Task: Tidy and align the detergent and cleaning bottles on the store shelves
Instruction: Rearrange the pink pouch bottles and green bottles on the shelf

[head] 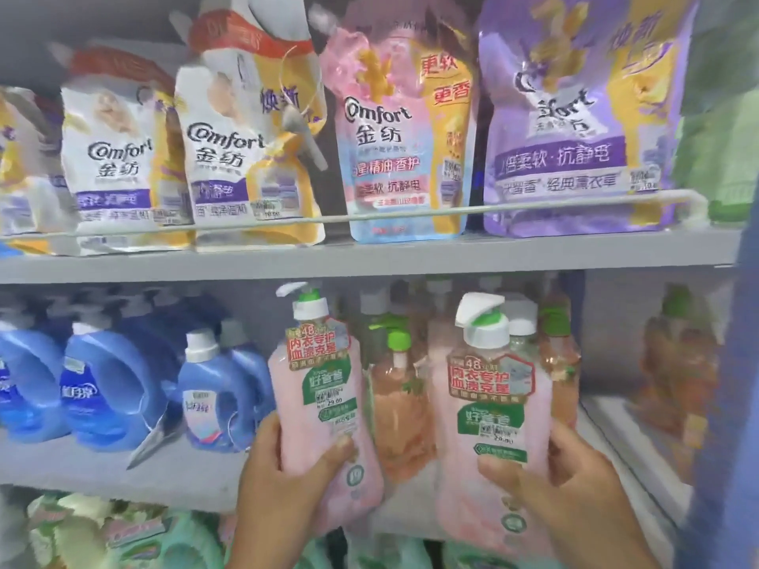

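Two pink pump bottles with white-and-green pumps and red-green labels are held in front of the middle shelf (197, 482). My left hand (283, 482) grips the left pink bottle (316, 388) round its lower body, thumb across the front. My right hand (575, 482) grips the right pink bottle (488, 404) the same way. Both bottles are upright, tilted slightly, with their bases at or below the shelf's front edge. Between and behind them stand several orange-pink bottles with green caps (400, 400).
Blue detergent jugs (106, 388) fill the middle shelf's left side. Comfort refill pouches (398, 141) stand on the upper shelf behind a white rail (534, 203). More orange bottles (673, 363) stand at the right. Green bottles (135, 540) sit on the shelf below.
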Demonstrator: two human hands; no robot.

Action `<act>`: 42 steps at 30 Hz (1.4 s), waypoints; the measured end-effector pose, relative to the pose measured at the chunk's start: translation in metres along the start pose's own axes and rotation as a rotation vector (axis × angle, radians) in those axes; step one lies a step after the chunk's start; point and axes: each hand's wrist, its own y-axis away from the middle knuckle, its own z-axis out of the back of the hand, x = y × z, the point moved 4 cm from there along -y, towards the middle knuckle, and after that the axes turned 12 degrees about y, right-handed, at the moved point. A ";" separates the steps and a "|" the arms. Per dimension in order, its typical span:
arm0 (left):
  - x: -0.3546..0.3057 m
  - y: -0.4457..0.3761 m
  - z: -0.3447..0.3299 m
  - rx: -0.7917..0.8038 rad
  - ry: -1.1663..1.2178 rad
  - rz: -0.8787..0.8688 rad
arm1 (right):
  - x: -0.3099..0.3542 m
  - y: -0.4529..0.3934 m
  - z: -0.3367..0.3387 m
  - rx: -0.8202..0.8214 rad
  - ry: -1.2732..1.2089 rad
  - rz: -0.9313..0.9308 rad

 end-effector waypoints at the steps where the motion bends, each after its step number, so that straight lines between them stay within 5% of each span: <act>1: 0.007 -0.010 0.001 0.032 -0.004 0.007 | 0.002 0.004 0.006 -0.059 0.046 -0.008; 9: 0.044 -0.056 -0.006 0.301 0.092 0.039 | 0.010 0.039 0.042 -0.559 0.203 -0.031; 17: 0.041 -0.066 -0.006 0.362 0.154 0.078 | -0.006 0.021 0.044 -0.743 0.305 -0.032; 34: 0.033 -0.031 -0.003 0.173 0.094 0.042 | -0.019 -0.048 -0.042 -0.337 0.193 0.007; 42: -0.003 0.007 -0.010 0.038 -0.260 -0.399 | -0.016 -0.051 -0.092 -0.426 0.257 0.004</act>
